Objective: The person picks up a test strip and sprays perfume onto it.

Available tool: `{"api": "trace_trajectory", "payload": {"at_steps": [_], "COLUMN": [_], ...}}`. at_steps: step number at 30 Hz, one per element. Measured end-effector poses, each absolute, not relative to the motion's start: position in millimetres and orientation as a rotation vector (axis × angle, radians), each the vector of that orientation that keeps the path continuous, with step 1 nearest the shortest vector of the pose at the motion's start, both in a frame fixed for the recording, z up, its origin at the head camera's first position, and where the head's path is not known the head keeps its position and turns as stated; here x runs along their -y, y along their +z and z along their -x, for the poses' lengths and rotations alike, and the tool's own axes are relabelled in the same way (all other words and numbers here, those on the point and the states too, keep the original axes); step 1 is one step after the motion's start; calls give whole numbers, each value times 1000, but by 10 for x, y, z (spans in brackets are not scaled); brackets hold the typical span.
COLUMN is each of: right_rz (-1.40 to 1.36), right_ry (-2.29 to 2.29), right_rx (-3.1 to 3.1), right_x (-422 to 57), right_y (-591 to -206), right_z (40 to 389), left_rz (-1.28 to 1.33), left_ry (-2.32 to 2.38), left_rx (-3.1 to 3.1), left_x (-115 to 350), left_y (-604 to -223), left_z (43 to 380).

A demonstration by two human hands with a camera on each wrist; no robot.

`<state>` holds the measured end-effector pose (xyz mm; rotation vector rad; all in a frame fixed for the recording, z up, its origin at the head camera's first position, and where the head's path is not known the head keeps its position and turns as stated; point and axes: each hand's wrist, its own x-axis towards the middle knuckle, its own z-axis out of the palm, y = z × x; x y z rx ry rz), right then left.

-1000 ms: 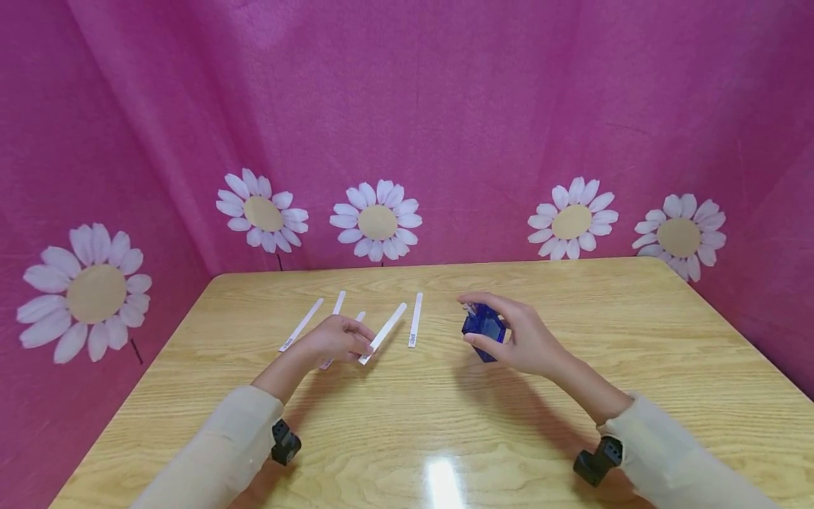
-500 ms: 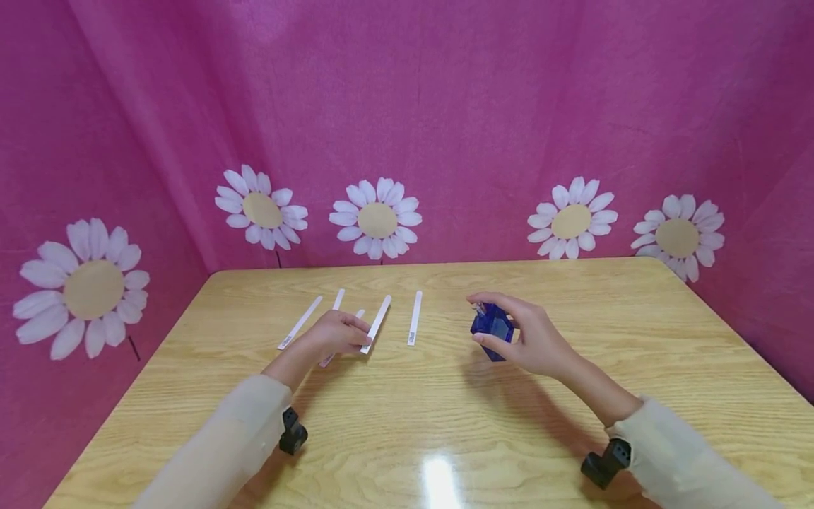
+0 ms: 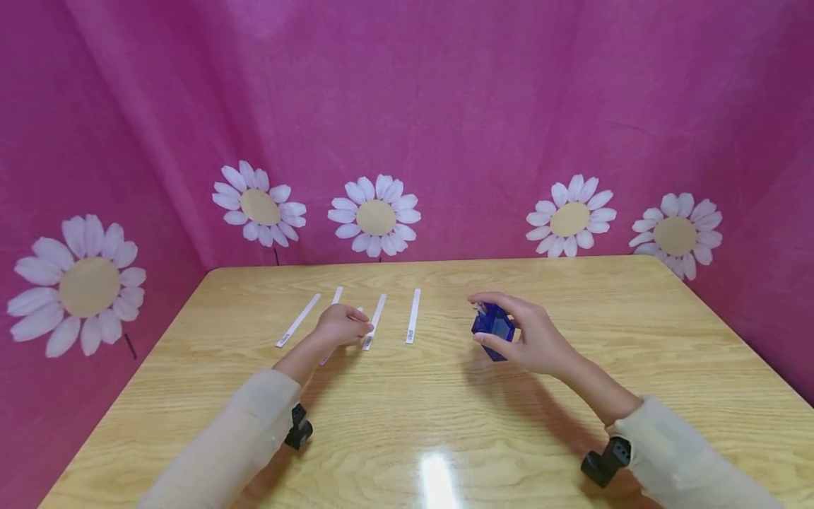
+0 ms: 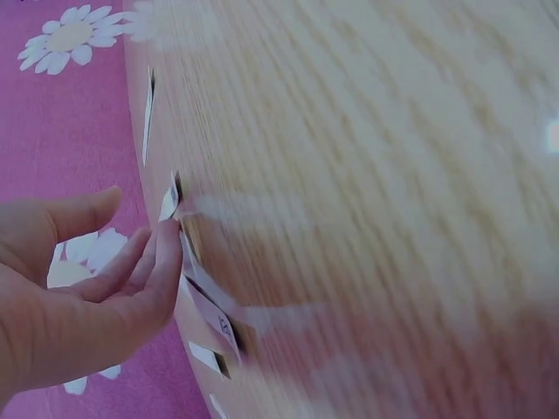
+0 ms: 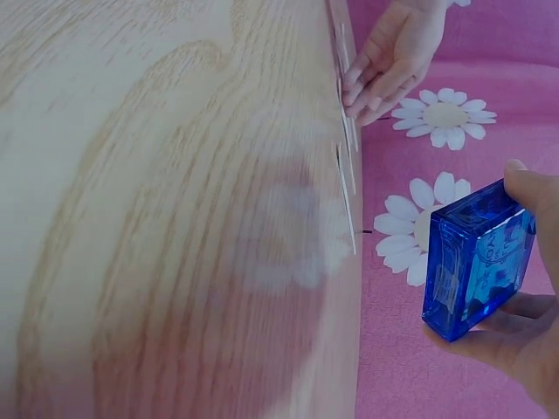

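My right hand (image 3: pixel 524 336) holds a blue glass perfume bottle (image 5: pixel 480 262) tilted above the table, index finger at its spray-top end and thumb on the opposite side. My left hand (image 3: pixel 343 326) is low over the table, its fingertips right at a white paper test strip (image 3: pixel 379 311). In the left wrist view the thumb stands apart from the loosely bent fingers. To the right lies another white strip (image 3: pixel 413 316). Several more lie at the left, including an outer strip (image 3: pixel 299 320) and one (image 3: pixel 338 297) partly hidden by the left hand.
The wood-grain table (image 3: pixel 407 410) has its far edge along a pink curtain (image 3: pixel 470 127) printed with white daisies (image 3: pixel 375 217). A black wrist camera (image 3: pixel 299 428) hangs under the left sleeve, another camera (image 3: pixel 606 463) under the right.
The left hand has moved slightly left and lowered its white strip onto the table, letting it go between the other strips. The right hand with the bottle shifted slightly right, then stayed still.
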<state>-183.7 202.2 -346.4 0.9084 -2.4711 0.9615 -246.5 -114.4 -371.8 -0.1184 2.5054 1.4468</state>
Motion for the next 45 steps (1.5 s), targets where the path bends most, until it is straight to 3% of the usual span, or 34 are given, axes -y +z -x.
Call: {"api": "trace_trajectory", "payload": {"at_steps": [45], "right_rz": [-820], "right_ry": [967], "right_rx": [2490], "right_x": [-2205], "right_y": [-3580], "right_z": [1825], "left_rz": [-157], "left_ry": [1163], "left_rx": [-2746], "left_x": [400], "left_y": [-3716], "left_z": [2494]}}
